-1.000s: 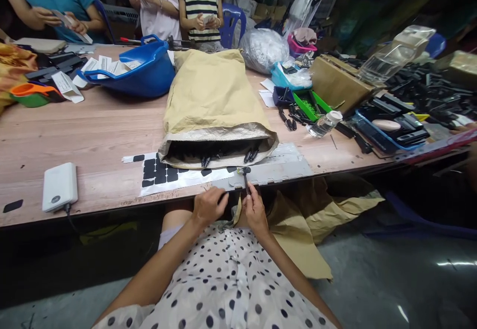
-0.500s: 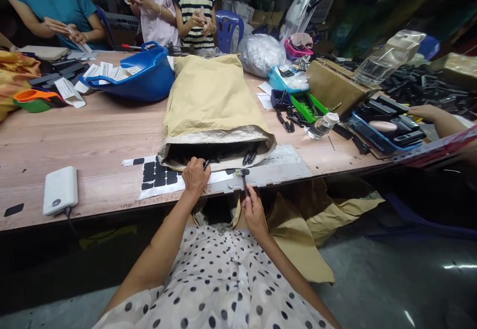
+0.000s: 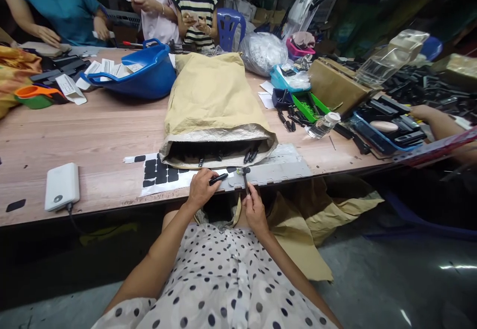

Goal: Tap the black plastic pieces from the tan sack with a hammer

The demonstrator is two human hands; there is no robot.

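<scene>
Black and slim, a pen-like piece [image 3: 219,179] is pinched in the person's left hand [image 3: 200,189], just in front of a tan sack [image 3: 208,95] whose open mouth shows similar dark pieces [image 3: 251,155]. The right hand [image 3: 255,210] is closed around the handle of a small hammer [image 3: 244,171], its head above the grey board [image 3: 290,162] along the near edge of the table [image 3: 93,135].

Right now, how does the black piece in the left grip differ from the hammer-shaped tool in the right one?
The black piece looks straight; the hammer-shaped tool is like a T. The piece slants nearly sideways in the left grip; the tool points forward in the right grip. Both look mostly dark.
</scene>
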